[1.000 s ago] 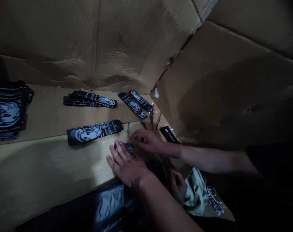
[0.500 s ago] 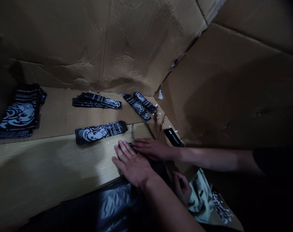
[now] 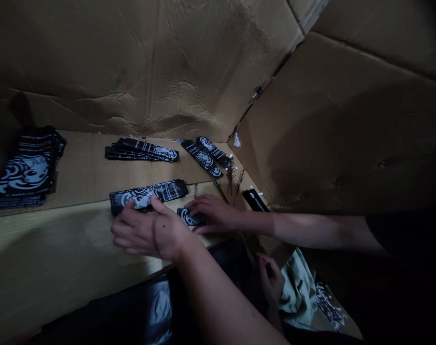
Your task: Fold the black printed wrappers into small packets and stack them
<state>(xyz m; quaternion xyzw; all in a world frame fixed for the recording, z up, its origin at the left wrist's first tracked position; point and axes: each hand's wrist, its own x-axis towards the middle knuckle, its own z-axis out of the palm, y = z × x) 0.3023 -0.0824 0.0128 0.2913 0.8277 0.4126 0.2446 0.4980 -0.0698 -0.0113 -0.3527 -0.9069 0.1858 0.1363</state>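
My left hand (image 3: 149, 232) reaches over the near edge of a stack of flat black strips (image 3: 169, 190) with a white swirling print. Its thumb is raised apart from the curved fingers and overlaps the stack in view; whether it touches is unclear. To its right, my right hand (image 3: 216, 215) grips a shorter-looking black printed strip (image 3: 189, 218), fingers over the far side and thumb at the near side. The hand covers that strip's right end. Both lie on the pale yellowish board (image 3: 77, 244).
Behind lie a fanned pile of strips (image 3: 142, 149), two strips (image 3: 203, 160) and brown twigs (image 3: 230, 177). A thick stack (image 3: 24, 167) stands left, a dark packet (image 3: 254, 200) right. Cardboard walls (image 3: 113, 72) enclose the back. Another hand (image 3: 271, 280) is beside green cloth (image 3: 297, 287). Black plastic (image 3: 160, 306) hangs in front.
My left hand has moved left, off the short strip to the printed stack, and its fingers have spread from the thumb. My right hand stays at the short strip, its fingers now more bent.
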